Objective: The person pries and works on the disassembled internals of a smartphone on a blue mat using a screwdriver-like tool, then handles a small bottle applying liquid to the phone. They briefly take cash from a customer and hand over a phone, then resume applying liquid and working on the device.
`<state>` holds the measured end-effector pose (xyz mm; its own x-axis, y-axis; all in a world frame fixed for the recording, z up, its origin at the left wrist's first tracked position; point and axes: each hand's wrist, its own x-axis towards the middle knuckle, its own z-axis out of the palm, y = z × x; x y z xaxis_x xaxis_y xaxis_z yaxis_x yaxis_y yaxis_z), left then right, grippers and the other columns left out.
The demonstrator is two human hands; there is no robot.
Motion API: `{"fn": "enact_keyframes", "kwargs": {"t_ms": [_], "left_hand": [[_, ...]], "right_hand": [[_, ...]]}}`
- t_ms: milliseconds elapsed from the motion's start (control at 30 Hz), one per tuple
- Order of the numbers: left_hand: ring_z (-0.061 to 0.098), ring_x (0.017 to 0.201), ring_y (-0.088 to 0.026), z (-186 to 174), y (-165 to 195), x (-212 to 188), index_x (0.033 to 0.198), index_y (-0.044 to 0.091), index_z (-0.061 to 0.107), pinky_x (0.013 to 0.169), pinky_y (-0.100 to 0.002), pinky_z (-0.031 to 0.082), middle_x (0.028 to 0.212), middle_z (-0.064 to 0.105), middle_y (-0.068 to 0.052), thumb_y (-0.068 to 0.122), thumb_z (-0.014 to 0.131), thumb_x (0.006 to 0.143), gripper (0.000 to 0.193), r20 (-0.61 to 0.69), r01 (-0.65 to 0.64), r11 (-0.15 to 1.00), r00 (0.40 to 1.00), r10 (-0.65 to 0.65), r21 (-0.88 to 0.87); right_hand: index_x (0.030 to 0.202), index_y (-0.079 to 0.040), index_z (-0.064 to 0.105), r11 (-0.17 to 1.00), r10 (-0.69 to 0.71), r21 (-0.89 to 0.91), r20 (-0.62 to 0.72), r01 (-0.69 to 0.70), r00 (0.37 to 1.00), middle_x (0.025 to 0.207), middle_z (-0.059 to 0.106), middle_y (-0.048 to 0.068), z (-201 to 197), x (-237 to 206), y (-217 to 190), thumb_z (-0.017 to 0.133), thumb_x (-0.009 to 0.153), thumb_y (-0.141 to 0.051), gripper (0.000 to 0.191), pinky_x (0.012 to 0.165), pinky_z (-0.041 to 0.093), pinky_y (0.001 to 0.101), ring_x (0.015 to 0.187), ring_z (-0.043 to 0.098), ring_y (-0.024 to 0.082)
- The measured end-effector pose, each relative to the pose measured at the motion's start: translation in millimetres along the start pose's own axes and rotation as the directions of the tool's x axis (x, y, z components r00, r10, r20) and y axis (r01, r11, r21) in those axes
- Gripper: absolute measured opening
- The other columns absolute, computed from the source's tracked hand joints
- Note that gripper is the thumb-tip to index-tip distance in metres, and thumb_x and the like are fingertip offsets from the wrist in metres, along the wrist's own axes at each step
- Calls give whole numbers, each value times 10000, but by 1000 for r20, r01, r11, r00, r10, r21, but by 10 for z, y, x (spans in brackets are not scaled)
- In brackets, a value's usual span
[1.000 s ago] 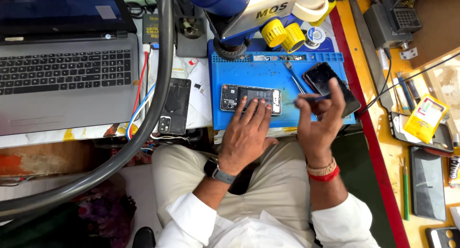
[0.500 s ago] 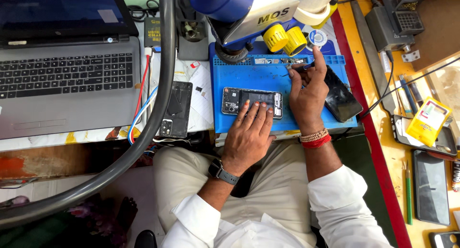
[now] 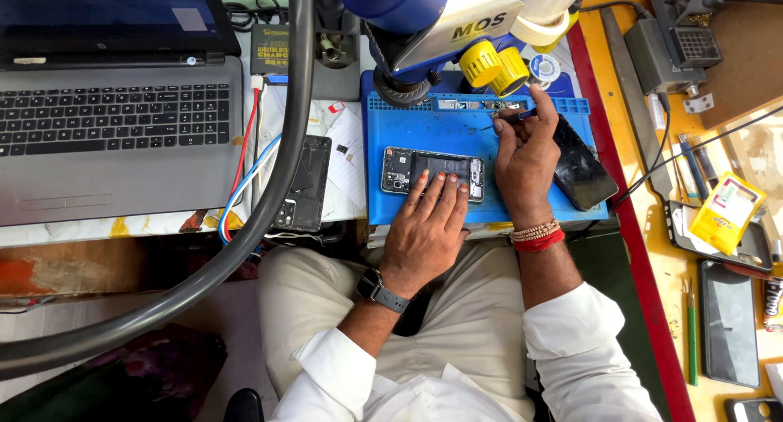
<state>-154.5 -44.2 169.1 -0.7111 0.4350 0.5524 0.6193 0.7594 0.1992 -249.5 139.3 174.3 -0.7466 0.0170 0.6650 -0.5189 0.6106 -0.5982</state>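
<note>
Here we have the opened phone (image 3: 433, 175) lying back-off and flat in the middle of the blue work mat (image 3: 457, 128), its boards and battery exposed, and that is where our attention starts. Our left hand (image 3: 424, 230) lies over its near edge, fingers spread and pressing down to pin it; that grip is open and flat, closed on nothing. Our right hand (image 3: 526, 157) has gone up to the far strip of the mat, where small parts sit in the tray row (image 3: 473, 104), and its thumb and forefinger are pinched on a thin dark tool (image 3: 510, 119), tip aimed at those bits. We judge we are in the middle of fetching or sorting a small piece, not yet working on the phone itself. The next move calls for a steady, fine pick at the tool tip and a careful carry toward the phone while the left hand holds it fast. Just right of the right hand a dark phone screen (image 3: 583, 165) lies tilted on the mat; above hangs the microscope (image 3: 432, 22), and a laptop (image 3: 118, 120) sits well to the left on the worktop.
</note>
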Motion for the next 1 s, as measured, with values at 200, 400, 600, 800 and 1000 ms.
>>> {"fn": "enact_keyframes", "kwargs": {"t_ms": [200, 400, 600, 800, 1000], "left_hand": [[523, 1375, -342, -19, 31, -8, 1394, -39, 576, 1255, -483, 293, 1415, 590, -219, 312, 787, 831, 696, -11, 0, 1000, 1000, 0, -1], [511, 1392, -338, 47, 44, -41, 1408, -13, 568, 1260, -491, 288, 1431, 585, -209, 313, 782, 843, 687, 11, 5, 1000, 1000, -5, 1], [488, 1419, -330, 181, 52, -22, 1435, 31, 567, 1265, -505, 280, 1453, 570, -203, 340, 785, 855, 693, 18, 17, 1000, 1000, -17, 12], [482, 1431, -324, 300, 63, 39, 1449, 61, 561, 1272, -506, 279, 1469, 561, -196, 359, 792, 861, 699, 28, 28, 999, 999, -29, 22], [487, 1424, -307, 431, 55, 94, 1465, 104, 566, 1268, -530, 277, 1485, 555, -170, 387, 795, 867, 700, 21, 42, 998, 999, -44, 55]], "right_hand": [[1559, -49, 315, 999, -12, 39, -40, 14, 999, 1128, 743, 166, -39, -27, -27, 655, 1070, 113, 618, 906, 616, 306, 1050, 766, 199], [1573, -47, 267, 981, 47, 192, -125, -22, 991, 1148, 733, 174, -180, -214, -56, 663, 1089, 129, 650, 878, 605, 269, 1000, 742, 187], [1551, -68, 218, 935, 111, 348, -102, -69, 989, 1107, 716, 203, -398, -559, -131, 641, 1111, 131, 642, 894, 637, 300, 980, 750, 213], [1537, -74, 224, 937, 95, 345, -89, -59, 991, 1077, 721, 217, -438, -578, -51, 652, 1108, 105, 632, 873, 653, 301, 950, 760, 228], [1554, -65, 230, 951, 88, 304, -60, -65, 994, 1052, 729, 225, -420, -552, 63, 663, 1087, 103, 659, 833, 645, 282, 934, 765, 230]]}}
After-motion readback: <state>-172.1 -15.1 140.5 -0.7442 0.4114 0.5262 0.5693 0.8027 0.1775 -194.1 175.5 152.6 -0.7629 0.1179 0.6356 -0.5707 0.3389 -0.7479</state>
